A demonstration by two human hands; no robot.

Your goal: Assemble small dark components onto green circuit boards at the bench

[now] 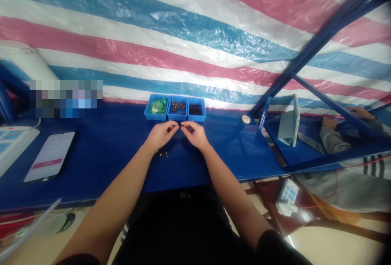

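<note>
A tiny dark screw (175,128) showed between the fingertips (169,124); two small brass screws (163,153) lay loose on the blue tabletop (214,163).

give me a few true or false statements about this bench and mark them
Three blue bins stand in a row on the blue bench. True.
The bin on the left holds dark screws. False: it holds a green packet.
A phone lies on the bench, left of the bins. True.
The hands are at opposite ends of the bench. False: the left hand and right hand are close together in front of the bins.
Small brass parts lie on the bench near the left hand. True.
</note>
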